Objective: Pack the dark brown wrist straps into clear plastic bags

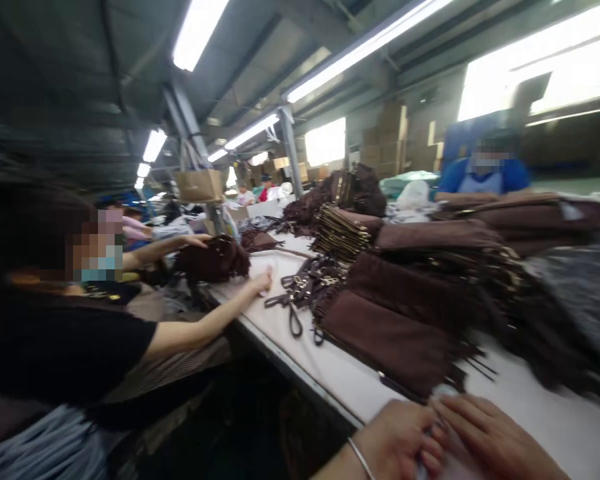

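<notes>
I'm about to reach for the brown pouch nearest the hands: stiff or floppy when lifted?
Probably floppy: the brown pouch looks like soft fabric, so it may sag. It looks fairly flat, so it is likely light for its size. One end lies against the jumbled straps, so a loop could snag as it moves.

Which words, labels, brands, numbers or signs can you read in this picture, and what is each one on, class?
None can be read.
Front brown fringed pouch: no lettering shows on its visible face.
Pale piece at the person's hands: too blurred to tell whether it bears print.
Hanging cardboard box: any marking is too blurred to read.
Stacked cartons at the back: too small and blurred to read.
</notes>
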